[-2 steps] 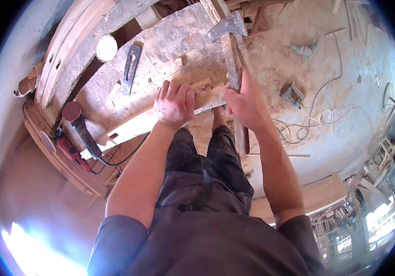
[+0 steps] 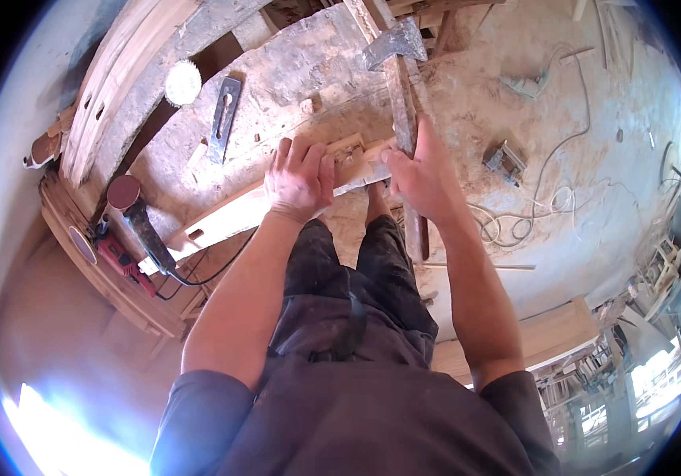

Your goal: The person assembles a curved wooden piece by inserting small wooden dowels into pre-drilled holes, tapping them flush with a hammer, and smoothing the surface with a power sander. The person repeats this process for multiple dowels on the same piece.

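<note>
Wooden rail, pale, long, with cut mortises: lies slantwise across the dusty counter, its near end under both hands.

Left hand: palm down on the rail, fingers spread apart and pressed flat on the wood, not curled round it.

Right hand: at the rail's end, just right of the left fingers; fingers held together and extended along a darker upright board, thumb toward the rail. Whether it grips anything, cannot tell.

Step in hand, as judged: steadying and aligning the rail end against the board. A further move would call for firm downward pressure from the left palm and a fine sideways nudge from the right.

Beyond the fingertips: axe head on the board; metal plate with keyhole slot; round white brush.
Left of the left fingers: angle grinder with cord, red power tool.

Containers: none discernible; no contents to list.
</note>
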`<action>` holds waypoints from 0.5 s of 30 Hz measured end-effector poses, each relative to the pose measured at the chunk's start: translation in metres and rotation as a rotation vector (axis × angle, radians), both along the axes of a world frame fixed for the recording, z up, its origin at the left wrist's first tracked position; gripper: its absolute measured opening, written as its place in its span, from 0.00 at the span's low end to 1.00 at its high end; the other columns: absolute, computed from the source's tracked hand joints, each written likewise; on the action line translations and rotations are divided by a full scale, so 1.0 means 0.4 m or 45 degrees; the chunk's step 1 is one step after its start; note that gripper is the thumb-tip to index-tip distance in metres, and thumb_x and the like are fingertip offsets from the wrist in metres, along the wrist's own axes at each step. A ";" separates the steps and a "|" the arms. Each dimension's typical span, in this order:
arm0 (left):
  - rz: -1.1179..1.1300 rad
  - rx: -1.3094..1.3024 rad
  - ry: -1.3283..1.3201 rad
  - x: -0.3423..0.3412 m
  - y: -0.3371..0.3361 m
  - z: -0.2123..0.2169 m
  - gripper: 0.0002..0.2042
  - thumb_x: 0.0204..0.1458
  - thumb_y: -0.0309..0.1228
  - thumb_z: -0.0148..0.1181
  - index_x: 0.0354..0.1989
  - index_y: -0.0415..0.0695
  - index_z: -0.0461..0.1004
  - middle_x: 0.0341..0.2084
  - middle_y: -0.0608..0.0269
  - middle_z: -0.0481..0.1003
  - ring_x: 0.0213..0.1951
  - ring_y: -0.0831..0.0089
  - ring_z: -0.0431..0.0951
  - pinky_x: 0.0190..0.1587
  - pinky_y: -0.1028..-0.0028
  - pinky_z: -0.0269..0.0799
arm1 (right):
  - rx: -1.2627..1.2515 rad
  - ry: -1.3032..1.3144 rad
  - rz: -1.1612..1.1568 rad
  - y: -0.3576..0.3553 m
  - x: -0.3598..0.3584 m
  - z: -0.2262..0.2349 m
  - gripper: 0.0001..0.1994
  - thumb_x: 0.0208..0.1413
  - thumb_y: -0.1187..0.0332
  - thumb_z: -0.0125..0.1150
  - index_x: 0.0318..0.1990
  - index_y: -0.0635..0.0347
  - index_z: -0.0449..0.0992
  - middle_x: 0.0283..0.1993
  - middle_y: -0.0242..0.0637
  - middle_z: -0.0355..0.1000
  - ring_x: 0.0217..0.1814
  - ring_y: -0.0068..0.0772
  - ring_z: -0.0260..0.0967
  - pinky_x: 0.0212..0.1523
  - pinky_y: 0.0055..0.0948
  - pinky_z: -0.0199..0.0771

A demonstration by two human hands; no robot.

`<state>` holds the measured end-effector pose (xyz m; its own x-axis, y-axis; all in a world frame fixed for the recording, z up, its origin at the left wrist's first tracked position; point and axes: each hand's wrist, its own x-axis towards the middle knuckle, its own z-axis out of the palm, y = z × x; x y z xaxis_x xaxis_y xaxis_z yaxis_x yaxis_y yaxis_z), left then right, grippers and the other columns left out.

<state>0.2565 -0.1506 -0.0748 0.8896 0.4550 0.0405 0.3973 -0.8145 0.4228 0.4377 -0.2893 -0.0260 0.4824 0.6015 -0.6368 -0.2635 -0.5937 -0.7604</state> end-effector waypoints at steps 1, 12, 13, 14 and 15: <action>0.003 -0.011 -0.006 -0.005 -0.003 -0.001 0.06 0.53 0.30 0.60 0.37 0.44 0.78 0.36 0.59 0.74 0.37 0.54 0.74 0.38 0.58 0.75 | 0.008 -0.018 -0.043 0.005 -0.012 -0.005 0.16 0.57 0.71 0.58 0.50 0.68 0.64 0.39 0.56 0.77 0.37 0.51 0.77 0.35 0.43 0.75; -0.021 -0.032 0.055 0.008 -0.002 0.012 0.07 0.52 0.26 0.57 0.38 0.42 0.78 0.34 0.53 0.74 0.37 0.51 0.74 0.39 0.57 0.74 | 0.318 0.594 -0.267 -0.033 -0.015 0.049 0.16 0.61 0.69 0.61 0.50 0.67 0.64 0.28 0.38 0.69 0.21 0.27 0.68 0.24 0.32 0.70; -0.021 -0.035 0.053 0.008 -0.001 0.010 0.07 0.52 0.26 0.57 0.38 0.41 0.78 0.35 0.52 0.74 0.37 0.51 0.74 0.39 0.57 0.74 | 0.196 0.486 -0.225 -0.045 -0.021 0.058 0.16 0.61 0.69 0.60 0.50 0.66 0.64 0.29 0.38 0.69 0.21 0.28 0.69 0.25 0.32 0.70; -0.020 -0.036 0.048 0.010 -0.001 0.009 0.07 0.52 0.26 0.57 0.38 0.41 0.78 0.35 0.52 0.74 0.38 0.51 0.74 0.39 0.57 0.74 | 0.077 0.375 -0.181 -0.057 -0.022 0.066 0.15 0.61 0.69 0.60 0.50 0.66 0.65 0.29 0.39 0.70 0.21 0.28 0.69 0.25 0.32 0.70; -0.023 -0.032 0.045 0.011 -0.001 0.009 0.07 0.52 0.26 0.57 0.38 0.41 0.77 0.35 0.52 0.74 0.38 0.51 0.74 0.38 0.57 0.74 | -0.042 0.264 -0.136 -0.068 -0.024 0.074 0.15 0.61 0.69 0.60 0.50 0.66 0.65 0.29 0.39 0.70 0.21 0.29 0.70 0.25 0.33 0.70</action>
<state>0.2610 -0.1512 -0.0710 0.8984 0.4393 -0.0022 0.3977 -0.8111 0.4289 0.4283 -0.3165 0.0037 0.3989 0.5312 -0.7474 -0.4746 -0.5779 -0.6640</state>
